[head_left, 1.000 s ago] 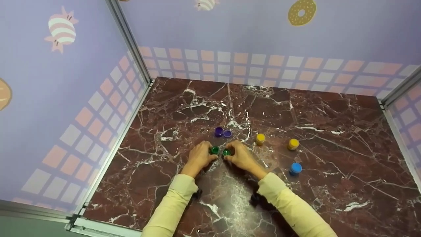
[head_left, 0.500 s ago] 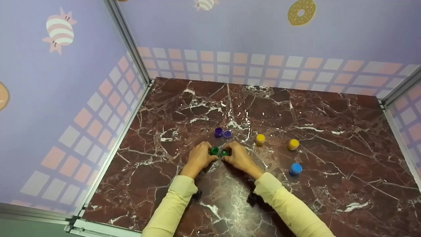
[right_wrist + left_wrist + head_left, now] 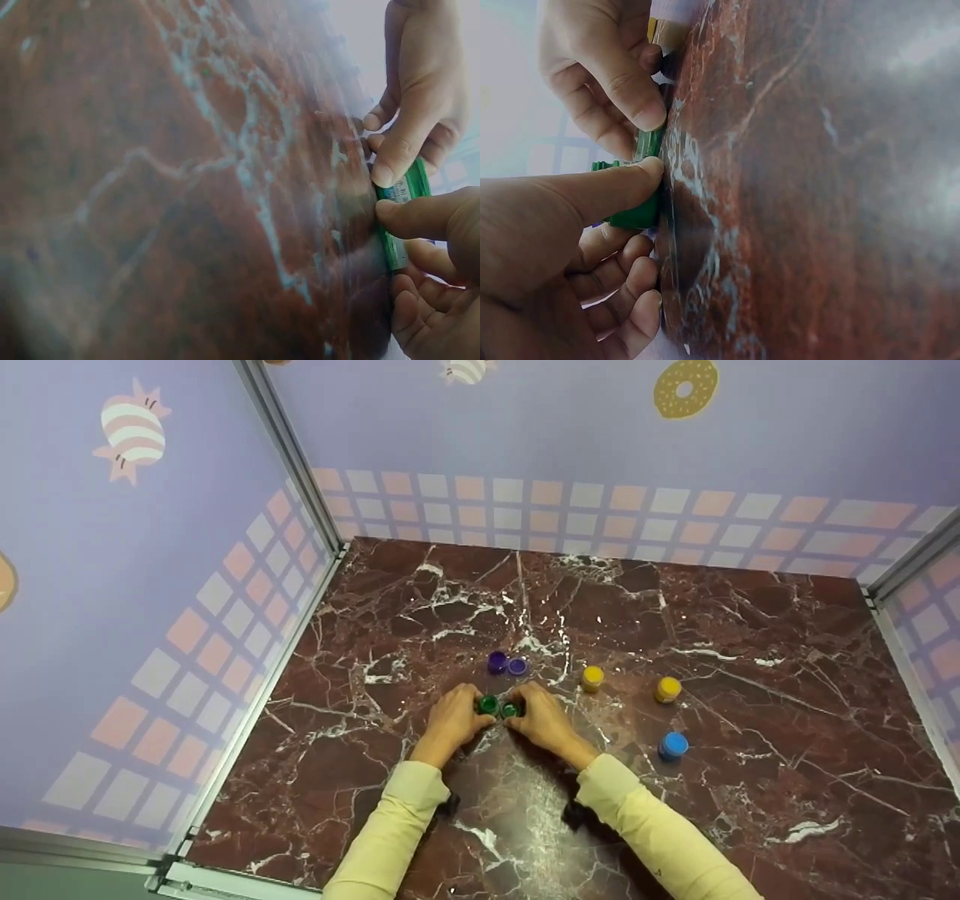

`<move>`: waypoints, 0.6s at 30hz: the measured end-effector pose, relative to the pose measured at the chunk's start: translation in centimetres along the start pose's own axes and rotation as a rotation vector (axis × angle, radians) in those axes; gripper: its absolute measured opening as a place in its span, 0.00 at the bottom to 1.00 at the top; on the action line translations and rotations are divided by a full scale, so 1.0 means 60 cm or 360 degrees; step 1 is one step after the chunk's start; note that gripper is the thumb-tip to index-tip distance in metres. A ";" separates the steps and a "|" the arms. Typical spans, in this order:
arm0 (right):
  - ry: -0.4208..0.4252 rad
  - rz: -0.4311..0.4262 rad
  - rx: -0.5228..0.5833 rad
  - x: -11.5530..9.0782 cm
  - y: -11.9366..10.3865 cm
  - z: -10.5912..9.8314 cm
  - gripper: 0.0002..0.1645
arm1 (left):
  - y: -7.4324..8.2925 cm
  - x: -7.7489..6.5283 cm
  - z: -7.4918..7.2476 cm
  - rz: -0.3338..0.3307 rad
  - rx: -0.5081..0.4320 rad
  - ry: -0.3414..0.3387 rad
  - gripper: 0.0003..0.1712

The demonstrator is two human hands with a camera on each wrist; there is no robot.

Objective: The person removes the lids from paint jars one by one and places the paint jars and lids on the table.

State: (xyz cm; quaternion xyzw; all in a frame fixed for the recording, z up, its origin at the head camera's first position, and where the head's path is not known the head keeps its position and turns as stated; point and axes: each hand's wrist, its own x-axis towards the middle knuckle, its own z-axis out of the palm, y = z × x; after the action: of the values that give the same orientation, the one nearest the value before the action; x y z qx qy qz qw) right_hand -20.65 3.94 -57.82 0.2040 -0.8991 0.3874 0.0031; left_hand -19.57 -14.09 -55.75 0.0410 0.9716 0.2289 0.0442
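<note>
Evidently both hands are working close together on the dark marbled surface (image 3: pixel 750 660). The left hand (image 3: pixel 452 718) is curling its fingers and thumb around a green jar (image 3: pixel 487 704), closing them to its width. The right hand (image 3: pixel 543 718) is gripping a green cup-shaped piece (image 3: pixel 511 710) the same way, just to the right of the jar; whether the two are touching I cannot tell. Just beyond, a purple jar (image 3: pixel 496 662) is standing left of a purple lid (image 3: pixel 517 666). Farther right, two yellow-topped jars (image 3: pixel 592 679) are standing apart, with a blue-topped jar (image 3: pixel 673 745) sitting nearer.
</note>
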 end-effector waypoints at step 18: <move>-0.0008 -0.0066 0.0179 -0.002 0.011 -0.004 0.26 | -0.001 0.001 0.002 0.0005 0.0009 -0.0001 0.21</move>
State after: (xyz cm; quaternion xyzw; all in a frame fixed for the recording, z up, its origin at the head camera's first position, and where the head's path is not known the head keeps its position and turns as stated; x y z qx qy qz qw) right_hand -20.85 4.55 -58.11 0.2235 -0.8715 0.4365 -0.0027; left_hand -19.65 -14.09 -55.90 0.0427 0.9721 0.2262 0.0440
